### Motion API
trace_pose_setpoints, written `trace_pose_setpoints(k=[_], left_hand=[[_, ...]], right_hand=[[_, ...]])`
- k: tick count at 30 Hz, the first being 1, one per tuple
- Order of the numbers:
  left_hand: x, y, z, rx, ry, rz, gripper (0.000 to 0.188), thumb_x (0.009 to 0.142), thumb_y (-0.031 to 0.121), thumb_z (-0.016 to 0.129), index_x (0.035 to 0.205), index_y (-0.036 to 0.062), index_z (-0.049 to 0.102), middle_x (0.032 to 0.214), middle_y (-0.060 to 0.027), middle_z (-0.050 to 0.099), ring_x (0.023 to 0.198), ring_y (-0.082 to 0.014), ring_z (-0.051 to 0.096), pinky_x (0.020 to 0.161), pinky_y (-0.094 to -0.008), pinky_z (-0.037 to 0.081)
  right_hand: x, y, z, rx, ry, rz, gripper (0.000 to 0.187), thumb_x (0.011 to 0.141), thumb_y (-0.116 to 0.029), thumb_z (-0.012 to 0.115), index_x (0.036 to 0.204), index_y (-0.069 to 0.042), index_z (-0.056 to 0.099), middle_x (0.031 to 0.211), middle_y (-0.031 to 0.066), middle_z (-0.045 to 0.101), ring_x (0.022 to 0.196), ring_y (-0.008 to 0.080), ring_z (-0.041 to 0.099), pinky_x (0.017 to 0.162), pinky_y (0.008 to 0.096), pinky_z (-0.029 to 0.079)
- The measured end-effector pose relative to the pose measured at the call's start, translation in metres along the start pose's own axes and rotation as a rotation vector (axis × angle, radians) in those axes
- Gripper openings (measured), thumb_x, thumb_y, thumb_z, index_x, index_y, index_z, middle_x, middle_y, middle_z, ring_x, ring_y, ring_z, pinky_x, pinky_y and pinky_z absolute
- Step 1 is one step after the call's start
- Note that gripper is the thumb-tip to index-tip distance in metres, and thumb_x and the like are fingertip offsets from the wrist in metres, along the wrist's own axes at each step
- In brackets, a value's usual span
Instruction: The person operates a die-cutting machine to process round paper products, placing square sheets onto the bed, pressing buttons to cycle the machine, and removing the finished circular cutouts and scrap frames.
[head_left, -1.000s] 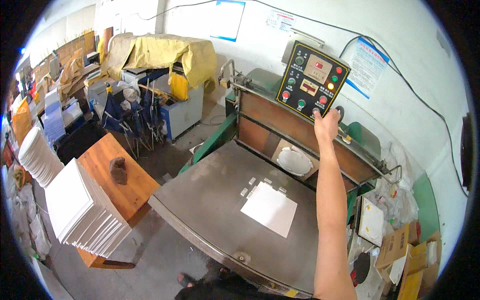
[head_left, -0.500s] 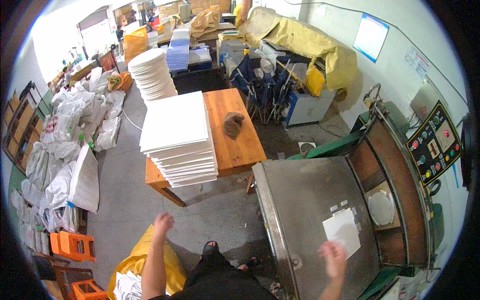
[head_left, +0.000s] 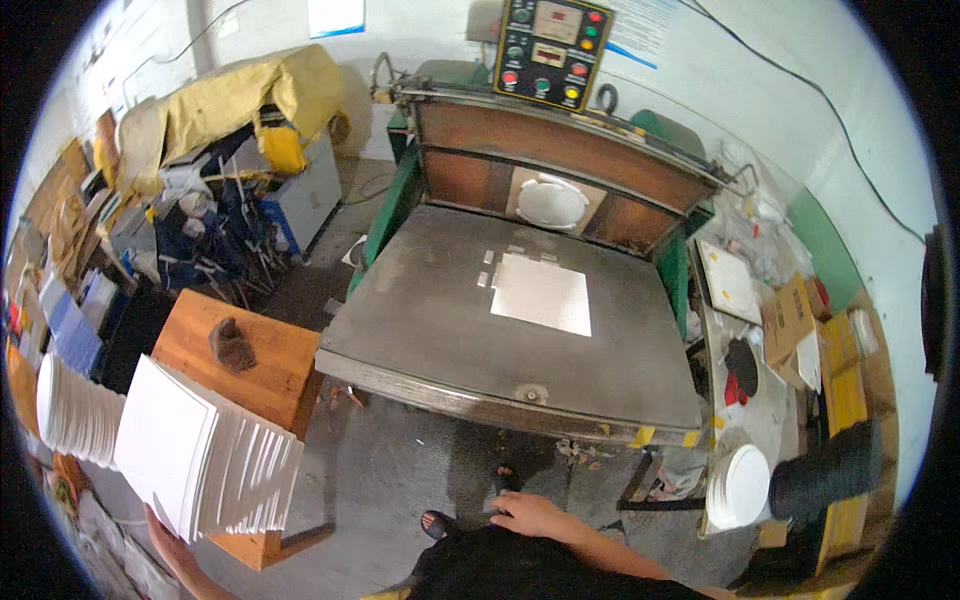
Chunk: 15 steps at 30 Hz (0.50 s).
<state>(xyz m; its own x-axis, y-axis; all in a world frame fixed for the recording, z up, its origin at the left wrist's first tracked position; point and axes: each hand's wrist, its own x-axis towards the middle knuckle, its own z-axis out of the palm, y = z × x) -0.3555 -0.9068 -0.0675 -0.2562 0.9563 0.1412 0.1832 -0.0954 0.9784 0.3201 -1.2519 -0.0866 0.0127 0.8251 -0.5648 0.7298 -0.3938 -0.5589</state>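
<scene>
At lower left, the left hand (head_left: pixel 172 548) has reached white sheets (head_left: pixel 165 440), now graspable; its grip, like the right hand's (head_left: pixel 530 516), is unclear.

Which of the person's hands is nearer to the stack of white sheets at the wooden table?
Left. The left hand is at the near edge of the stack of white sheets; the right hand is well to its right, apart from it.

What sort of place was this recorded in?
Probably a small factory workshop: there's a large flat-topped machine, a control panel above it, and a stack of white sheets on a wooden table.
</scene>
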Motion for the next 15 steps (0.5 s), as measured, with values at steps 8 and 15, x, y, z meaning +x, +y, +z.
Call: trace_pose_setpoints(k=[8,15], left_hand=[[-0.013,0.020,0.036,0.316,0.026,0.228,0.051,0.099,0.026,0.046,0.141,-0.0028,0.044,0.140,-0.0171,0.045,0.133,-0.0273,0.042,0.110,-0.0410,0.035],[0.005,-0.003,0.038,-0.221,0.122,0.009,0.057,0.096,0.036,0.051,0.143,0.0057,0.044,0.145,-0.0123,0.044,0.134,-0.0283,0.042,0.109,-0.0428,0.036]], right_hand=[[-0.012,0.016,0.044,-0.024,0.102,-0.012,0.040,0.095,-0.042,0.053,0.111,-0.005,0.056,0.107,0.0190,0.062,0.102,0.0393,0.060,0.082,0.0491,0.051],[-0.023,0.050,0.053,-0.005,0.147,-0.047,0.041,0.092,-0.043,0.055,0.108,-0.004,0.058,0.105,0.0202,0.064,0.098,0.0406,0.063,0.080,0.0503,0.053]])
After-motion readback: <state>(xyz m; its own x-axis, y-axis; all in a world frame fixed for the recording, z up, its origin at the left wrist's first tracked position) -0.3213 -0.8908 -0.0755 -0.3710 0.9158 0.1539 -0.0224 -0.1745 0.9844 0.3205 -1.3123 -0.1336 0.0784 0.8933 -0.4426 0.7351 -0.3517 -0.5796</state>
